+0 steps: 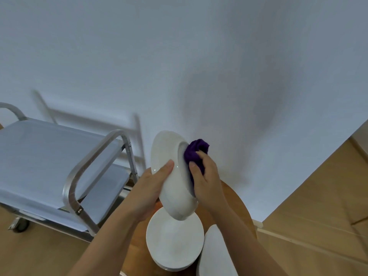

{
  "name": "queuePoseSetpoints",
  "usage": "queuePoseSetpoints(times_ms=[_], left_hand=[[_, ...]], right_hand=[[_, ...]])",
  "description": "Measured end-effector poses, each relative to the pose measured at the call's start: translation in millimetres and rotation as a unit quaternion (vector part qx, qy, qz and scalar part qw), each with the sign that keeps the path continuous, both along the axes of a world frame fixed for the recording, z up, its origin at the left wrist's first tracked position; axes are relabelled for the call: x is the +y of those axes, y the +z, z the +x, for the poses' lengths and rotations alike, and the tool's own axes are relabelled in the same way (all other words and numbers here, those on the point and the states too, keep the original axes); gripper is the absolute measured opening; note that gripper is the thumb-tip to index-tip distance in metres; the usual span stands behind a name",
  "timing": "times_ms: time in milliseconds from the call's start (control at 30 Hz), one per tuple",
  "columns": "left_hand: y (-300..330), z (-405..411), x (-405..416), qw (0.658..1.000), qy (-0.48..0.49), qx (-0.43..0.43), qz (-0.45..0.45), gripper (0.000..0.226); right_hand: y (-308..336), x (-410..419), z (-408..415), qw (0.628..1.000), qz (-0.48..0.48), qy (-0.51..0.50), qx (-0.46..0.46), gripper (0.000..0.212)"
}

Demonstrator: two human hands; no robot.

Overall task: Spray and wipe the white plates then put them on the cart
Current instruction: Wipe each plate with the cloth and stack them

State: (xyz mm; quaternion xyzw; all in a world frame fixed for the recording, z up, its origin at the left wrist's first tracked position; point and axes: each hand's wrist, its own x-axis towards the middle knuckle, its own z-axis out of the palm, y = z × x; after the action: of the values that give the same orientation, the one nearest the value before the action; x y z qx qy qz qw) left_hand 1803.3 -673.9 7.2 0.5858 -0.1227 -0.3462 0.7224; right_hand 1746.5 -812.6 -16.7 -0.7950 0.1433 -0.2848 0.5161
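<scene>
Nearest, a stack of white plates [175,242] sits on the round wooden surface [237,204], above it the left hand [148,193] grips a tilted plate [171,176] while the right hand [207,181] presses a purple cloth [194,151] into it, the steel cart [59,166] beyond the surface's left edge.

Plates [171,176] glossy white ceramic, smooth. Cloth [194,154] purple, soft fabric. Cart [49,156] brushed metal, matt shelves. Table [235,200] wood, smooth. Wall [179,56] matt.

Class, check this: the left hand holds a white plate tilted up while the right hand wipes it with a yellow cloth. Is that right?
Not quite. The cloth is purple, not yellow, as the head view shows. The rest holds: the left hand holds the tilted white plate and the right hand wipes it.
</scene>
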Motion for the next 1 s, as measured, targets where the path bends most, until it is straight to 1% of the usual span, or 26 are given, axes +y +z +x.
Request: queuePoseSetpoints(times_ms=[100, 133, 167, 233, 267, 300, 333, 367, 433, 467, 500, 533, 567, 600, 633, 700, 767, 833, 933, 1000], left_hand=[[-3, 3, 1, 0.999, -0.011, -0.03, 0.016, 0.048], [-4, 3, 4, 0.999, -0.014, -0.035, 0.022, 0.049], [-6, 5, 8, 0.999, -0.021, -0.037, 0.028, 0.058], [-8, 6, 15, 0.997, -0.047, -0.037, 0.043, 0.075], [-8, 6, 16, 0.996, -0.065, -0.034, 0.049, 0.079], [-8, 6, 16, 0.994, -0.09, -0.033, 0.046, 0.079], [-6, 6, 15, 0.992, -0.116, -0.034, 0.039, 0.074], [-4, 5, 13, 0.989, -0.137, -0.04, 0.031, 0.064], [-2, 2, 9, 0.985, -0.162, -0.061, 0.024, 0.044], [-1, 0, 8, 0.983, -0.166, -0.069, 0.026, 0.04], [0, -2, 9, 0.982, -0.17, -0.077, 0.031, 0.039], [0, -5, 11, 0.98, -0.177, -0.086, 0.036, 0.043], [-1, -7, 12, 0.977, -0.185, -0.094, 0.045, 0.047], [-1, -9, 14, 0.975, -0.191, -0.093, 0.06, 0.052], [-2, -10, 16, 0.974, -0.197, -0.083, 0.073, 0.058], [-2, -12, 19, 0.972, -0.213, -0.056, 0.08, 0.069], [-3, -13, 22, 0.973, -0.22, -0.037, 0.064, 0.074], [-4, -13, 23, 0.975, -0.216, -0.026, 0.036, 0.073], [-9, -12, 24, 0.986, -0.168, 0.005, 0.007, 0.075], [-14, -10, 22, 0.99, -0.139, 0.023, -0.008, 0.073]], right_hand=[[0, 18, -13, 0.998, 0.021, 0.064, 0.012, 0.023], [2, 19, -17, 0.995, 0.043, 0.084, 0.024, 0.021], [6, 17, -20, 0.992, 0.071, 0.096, 0.031, 0.02], [20, 8, -23, 0.988, 0.131, 0.083, 0.023, 0.021], [28, 3, -24, 0.987, 0.14, 0.077, 0.007, 0.022], [36, 0, -25, 0.99, 0.115, 0.082, -0.013, 0.022], [45, 1, -26, 0.992, 0.067, 0.105, -0.026, 0.023], [50, 5, -26, 0.99, 0.007, 0.137, -0.024, 0.025], [51, 16, -25, 0.973, -0.122, 0.196, -0.01, 0.03], [45, 20, -22, 0.961, -0.186, 0.204, -0.012, 0.032], [38, 22, -19, 0.952, -0.236, 0.193, -0.015, 0.035], [33, 21, -15, 0.95, -0.264, 0.166, -0.014, 0.038], [30, 17, -10, 0.954, -0.27, 0.132, -0.01, 0.04], [28, 12, -6, 0.961, -0.257, 0.1, -0.001, 0.04], [27, 6, -2, 0.971, -0.223, 0.081, 0.013, 0.039], [24, -5, 4, 0.989, -0.116, 0.077, 0.043, 0.031], [16, -14, 8, 0.996, -0.025, 0.063, 0.053, 0.023], [7, -22, 8, 0.997, 0.027, 0.034, 0.069, 0.025], [-5, -30, -1, 0.99, 0.098, 0.001, 0.099, 0.023], [-17, -29, -11, 0.984, 0.123, -0.012, 0.127, 0.032]])
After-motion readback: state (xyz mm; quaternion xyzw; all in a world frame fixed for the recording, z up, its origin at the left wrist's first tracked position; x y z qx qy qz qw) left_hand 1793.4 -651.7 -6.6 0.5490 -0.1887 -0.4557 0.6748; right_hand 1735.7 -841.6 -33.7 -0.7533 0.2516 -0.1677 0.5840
